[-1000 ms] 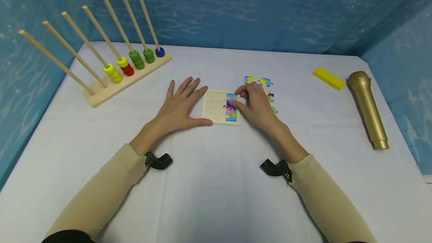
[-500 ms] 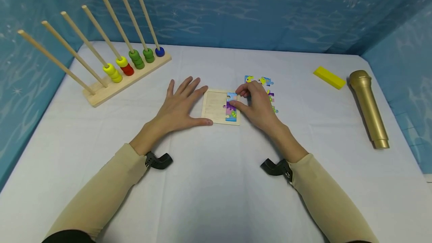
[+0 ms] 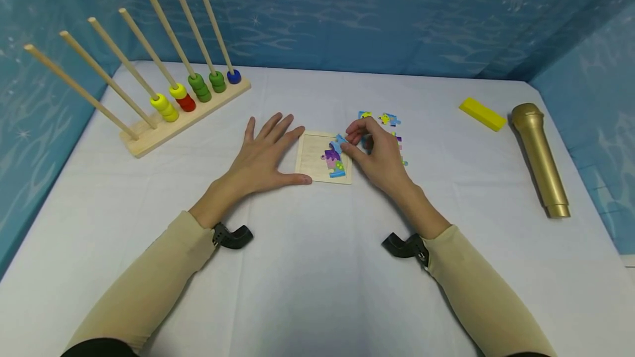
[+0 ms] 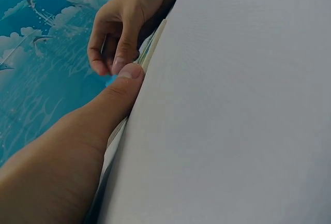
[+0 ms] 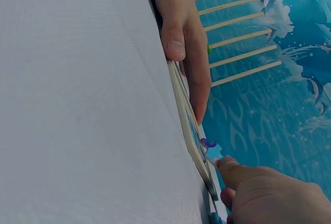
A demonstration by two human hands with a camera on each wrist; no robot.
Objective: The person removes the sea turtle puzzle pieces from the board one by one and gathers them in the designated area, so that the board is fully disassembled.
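Note:
A small pale wooden puzzle tray [image 3: 312, 157] lies on the white-covered table. My left hand [image 3: 265, 161] is spread at its left side, with thumb and index finger touching the edge near two corners. Over the tray's right part, my right hand [image 3: 376, 153] pinches a blue puzzle piece [image 3: 338, 143] between thumb and fingers. That piece is tilted and lifted a little off the tray, as the blue piece [image 5: 214, 152] in the right wrist view shows. Just below it lie joined purple, pink and green puzzle pieces [image 3: 335, 163], slightly askew.
Loose puzzle pieces [image 3: 389, 119] lie behind and beside my right hand, which partly hides them. A wooden bead rack [image 3: 188, 117] with tall pegs stands back left. At right are a yellow block [image 3: 483, 114] and a gold microphone-shaped object [image 3: 541, 161].
My right hand has tilted the blue piece up from the tray's right column. The joined pieces below have shifted left and turned slightly. My left hand stays in place.

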